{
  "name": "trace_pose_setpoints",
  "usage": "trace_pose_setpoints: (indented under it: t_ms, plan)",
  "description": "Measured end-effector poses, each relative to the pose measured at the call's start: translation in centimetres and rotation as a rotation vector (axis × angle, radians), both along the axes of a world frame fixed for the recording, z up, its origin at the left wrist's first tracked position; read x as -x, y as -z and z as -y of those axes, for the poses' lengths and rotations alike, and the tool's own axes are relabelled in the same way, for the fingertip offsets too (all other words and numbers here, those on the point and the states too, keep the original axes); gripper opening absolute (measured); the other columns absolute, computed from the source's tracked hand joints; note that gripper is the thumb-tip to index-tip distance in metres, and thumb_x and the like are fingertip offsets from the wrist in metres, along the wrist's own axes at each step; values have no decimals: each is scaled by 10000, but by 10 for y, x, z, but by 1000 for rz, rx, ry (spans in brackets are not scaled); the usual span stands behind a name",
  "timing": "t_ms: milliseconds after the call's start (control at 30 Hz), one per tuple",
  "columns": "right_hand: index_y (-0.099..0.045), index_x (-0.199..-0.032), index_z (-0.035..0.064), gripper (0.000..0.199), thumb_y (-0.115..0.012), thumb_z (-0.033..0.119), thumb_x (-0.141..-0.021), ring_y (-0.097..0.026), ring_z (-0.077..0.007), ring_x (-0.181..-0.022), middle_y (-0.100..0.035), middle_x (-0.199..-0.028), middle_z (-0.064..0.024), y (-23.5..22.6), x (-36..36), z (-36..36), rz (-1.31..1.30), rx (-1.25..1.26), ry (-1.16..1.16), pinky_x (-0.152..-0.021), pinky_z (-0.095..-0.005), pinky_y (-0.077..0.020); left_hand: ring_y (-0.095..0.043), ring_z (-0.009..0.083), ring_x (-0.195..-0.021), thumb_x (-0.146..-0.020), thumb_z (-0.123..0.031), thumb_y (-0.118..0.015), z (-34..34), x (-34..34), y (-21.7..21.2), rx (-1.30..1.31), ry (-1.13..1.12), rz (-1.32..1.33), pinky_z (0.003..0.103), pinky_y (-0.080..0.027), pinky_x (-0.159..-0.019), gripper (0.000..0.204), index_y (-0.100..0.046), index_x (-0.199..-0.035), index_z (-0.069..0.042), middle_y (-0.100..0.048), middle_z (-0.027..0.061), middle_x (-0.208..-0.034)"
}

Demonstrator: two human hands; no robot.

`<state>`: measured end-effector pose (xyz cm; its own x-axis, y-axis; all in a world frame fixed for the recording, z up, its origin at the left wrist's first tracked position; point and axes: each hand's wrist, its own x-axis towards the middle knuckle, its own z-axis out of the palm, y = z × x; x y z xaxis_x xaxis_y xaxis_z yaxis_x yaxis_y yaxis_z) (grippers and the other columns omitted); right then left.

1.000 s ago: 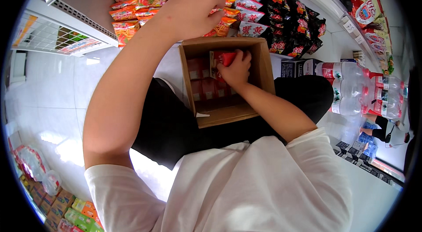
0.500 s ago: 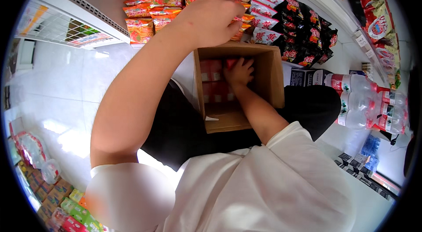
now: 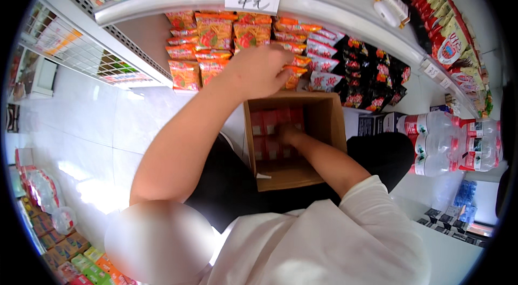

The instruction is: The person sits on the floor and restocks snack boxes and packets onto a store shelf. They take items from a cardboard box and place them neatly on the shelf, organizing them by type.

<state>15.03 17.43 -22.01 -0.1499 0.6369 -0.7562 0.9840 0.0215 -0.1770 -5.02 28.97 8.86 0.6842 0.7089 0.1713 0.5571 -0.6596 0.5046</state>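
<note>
An open cardboard box [image 3: 330, 134] stands between my legs. Small red packs [image 3: 264, 123] sit in rows inside it, toward its left and back. My right hand [image 3: 287, 134] reaches down into the box among these packs, its fingers hidden by shade and by the hand itself. My left hand [image 3: 264, 70] hovers above the box's far edge, before orange snack bags [image 3: 215, 32] on the low shelf. Its fingers are curled in; whatever they may hold is hidden behind the hand.
White snack bags [image 3: 325, 81] and black snack bags [image 3: 372, 77] line the low shelf beside the orange ones. A shelf edge [image 3: 205, 4] with a price card crosses above. Wrapped plastic bottles [image 3: 440, 142] stand at the right, a wire-mesh rack [image 3: 81, 53] at the left.
The view has tilted up, bringing the upper shelf and price card in. My right hand's fingers, spread over a red pack before, now point down among the packs. My left hand stays curled.
</note>
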Motion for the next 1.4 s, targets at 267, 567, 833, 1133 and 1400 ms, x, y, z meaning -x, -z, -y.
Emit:
trace_pose_setpoints:
  t_ms: [267, 567, 833, 1133, 1400]
  plan:
    - [-730, -971, 10, 420, -626, 417, -995, -704, -348, -834, -740, -900, -183, -336, 33, -72, -358, 184, -593, -757, -456, -542, -707, 388, -899, -917, -166, -658, 3, 1, -16, -58, -200, 238, 489, -572, -759, 147, -732, -983, -58, -732, 159, -951]
    - [-455, -1502, 74, 779, -728, 480, -895, -472, -379, -1411, -463, -1544, -229, -522, 19, -228, -61, -1495, -622, -1125, -563, -435, -704, 351, -871, -874, -87, -679, 2, -4, -11, -235, -118, 385, 469, -577, -702, 81, -709, -943, -56, -719, 132, -891]
    - [-364, -1596, 41, 806, -506, 573, -1006, -319, -394, -1542, -348, -1649, -242, -496, 19, -272, 19, -1228, -453, -1250, -537, -264, -707, 360, -887, -894, -126, -662, 10, -2, -12, -164, -126, 259, 489, -577, -711, 112, -710, -971, -60, -727, 134, -921]
    - [-457, -1488, 2, 680, -567, 472, -1010, -537, -445, -1301, -547, -1403, -278, -485, 27, -240, 77, -1482, -548, -1074, -557, -442, -705, 365, -885, -892, -123, -652, 6, 5, -7, -160, -107, 251, 491, -574, -718, 111, -713, -964, -65, -727, 130, -930]
    - [-535, -1331, 0, 507, -673, 334, -977, -644, -433, -1106, -640, -1212, -260, -499, 18, -247, 67, -1502, -525, -955, -526, -528, -699, 366, -869, -873, -116, -647, 6, -10, -4, -176, -4, 255, 489, -565, -700, 83, -694, -915, -62, -718, 128, -909]
